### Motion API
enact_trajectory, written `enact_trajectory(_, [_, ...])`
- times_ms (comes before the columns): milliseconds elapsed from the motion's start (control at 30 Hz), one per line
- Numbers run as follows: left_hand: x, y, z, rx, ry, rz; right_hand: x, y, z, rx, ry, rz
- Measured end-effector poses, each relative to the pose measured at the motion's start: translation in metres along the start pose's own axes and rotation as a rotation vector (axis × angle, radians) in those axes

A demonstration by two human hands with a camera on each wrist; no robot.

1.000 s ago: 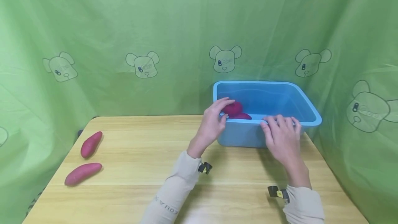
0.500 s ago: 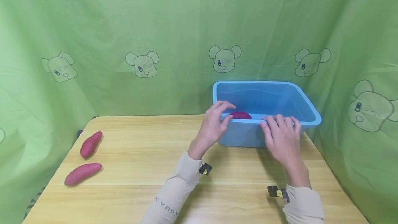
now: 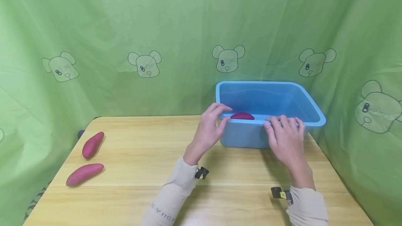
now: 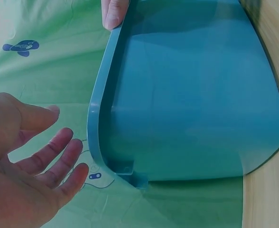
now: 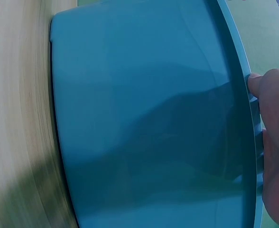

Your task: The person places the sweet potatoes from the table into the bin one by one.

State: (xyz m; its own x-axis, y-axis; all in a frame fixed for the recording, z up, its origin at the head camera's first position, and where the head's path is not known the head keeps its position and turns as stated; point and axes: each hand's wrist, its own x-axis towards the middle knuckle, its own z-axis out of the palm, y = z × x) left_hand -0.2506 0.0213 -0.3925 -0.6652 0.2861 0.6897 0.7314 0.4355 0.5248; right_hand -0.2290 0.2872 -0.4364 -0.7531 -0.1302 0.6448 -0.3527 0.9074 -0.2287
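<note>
A blue plastic bin [image 3: 245,134] stands at the right back of the table. My left hand [image 3: 206,129] hovers by its front left corner, fingers loosely spread with nothing between them; the left wrist view shows the empty palm and fingers [image 4: 47,164] apart from the rim. With my right hand [image 3: 286,141] I grip the bin's front rim, thumb [image 5: 255,84] on the near side and fingers over the edge. Inside the bin lies a purple-red sweet potato [image 3: 242,116], partly hidden by the front wall.
Two more sweet potatoes, one farther back [image 3: 92,145] and one nearer [image 3: 84,174], lie at the left of the wooden table [image 3: 141,149]. A green curtain [image 3: 176,27] with printed bear heads hangs close behind the bin and along both sides.
A sweet potato under my left hand has dropped down into the bin out of sight. My left hand has since drawn back slightly left. The right hand stays on the rim.
</note>
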Motion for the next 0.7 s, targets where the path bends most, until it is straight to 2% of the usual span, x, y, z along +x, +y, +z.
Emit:
enact_trajectory(267, [-0.01, -0.004, -0.012, -0.036, 0.026, 0.011, 0.0, 0.0, 0.0, -0.001, 0.004, -0.003])
enact_trajectory(700, [-0.024, -0.006, -0.032, -0.061, 0.106, 0.043, 0.0, -0.001, -0.001, -0.003, 0.009, -0.006])
